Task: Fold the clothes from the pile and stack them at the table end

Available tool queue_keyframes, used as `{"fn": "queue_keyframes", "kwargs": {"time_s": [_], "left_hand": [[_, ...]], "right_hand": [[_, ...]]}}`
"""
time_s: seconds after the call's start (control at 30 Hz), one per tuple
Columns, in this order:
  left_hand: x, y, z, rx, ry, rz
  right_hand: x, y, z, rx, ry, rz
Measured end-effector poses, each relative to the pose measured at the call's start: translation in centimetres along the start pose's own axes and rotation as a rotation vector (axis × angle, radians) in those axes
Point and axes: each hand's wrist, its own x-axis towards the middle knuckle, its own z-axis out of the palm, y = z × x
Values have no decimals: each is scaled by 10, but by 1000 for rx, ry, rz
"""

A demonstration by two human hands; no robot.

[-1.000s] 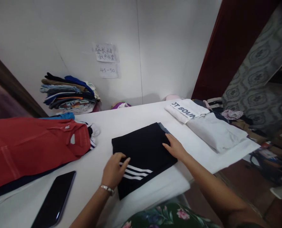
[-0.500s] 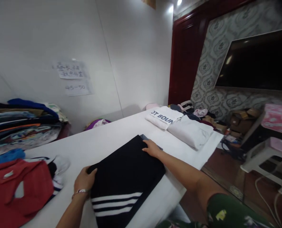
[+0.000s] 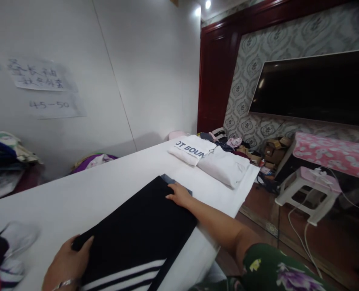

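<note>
A black folded garment with white stripes across its near part lies on the white table in front of me. My left hand, with a bracelet at the wrist, grips the garment's left edge, thumb on top and fingers mostly hidden. At the far right corner my right hand holds the cloth, its fingers bent onto the black fabric. A grey-blue piece of cloth shows from under that corner. The near end of the garment runs out of the picture.
On the white table, two folded white garments lie at the far right. Crumpled clothes are at the left edge, beside a stack of clothes. A stool with cables stands on the floor to the right.
The view has turned to the right. My left hand has moved left and nearer with the garment's edge, which looks more spread out. My right hand stays at the far corner.
</note>
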Motion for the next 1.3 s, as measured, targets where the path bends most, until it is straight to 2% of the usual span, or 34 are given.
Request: {"fn": "queue_keyframes", "kwargs": {"time_s": [0.13, 0.23, 0.3, 0.4, 0.47, 0.57, 0.63, 0.7, 0.8, 0.9, 1.03, 1.17, 1.3], "left_hand": [[-22, 21, -8, 84, -56, 35], [-31, 26, -10, 32, -19, 10], [-35, 23, -11, -38, 5, -30], [-46, 14, -13, -163, 5, -79], [-59, 9, -15, -245, -13, -107], [-80, 4, -16, -349, -76, -145], [-91, 4, -17, -391, -140, -164], [-98, 5, -19, -420, -194, -180], [-103, 5, -19, -446, -207, -149], [-105, 7, -12, -417, -150, -72], [-106, 15, -7, -437, -34, -42], [-98, 17, -19, -529, 31, -75], [-90, 5, -30, -483, 18, -138]], "right_hand": [[-6, 1, -3, -61, -26, 25], [-10, -6, -10, -142, -63, 21], [-14, -12, -15, -208, -35, -26], [-25, -18, -13, -262, 8, -180], [-31, -17, -5, -281, -50, -206], [-33, -10, 5, -273, -153, -158], [-30, -3, 4, -220, -136, -158], [-25, 8, -4, -158, -38, -144], [-24, 26, -21, -78, 86, -7], [-30, 38, -29, 53, 43, 148], [-39, 34, -26, 376, -20, 258], [-45, 19, -17, 647, -35, 213], [-52, 9, -5, 516, -11, 142]]}}
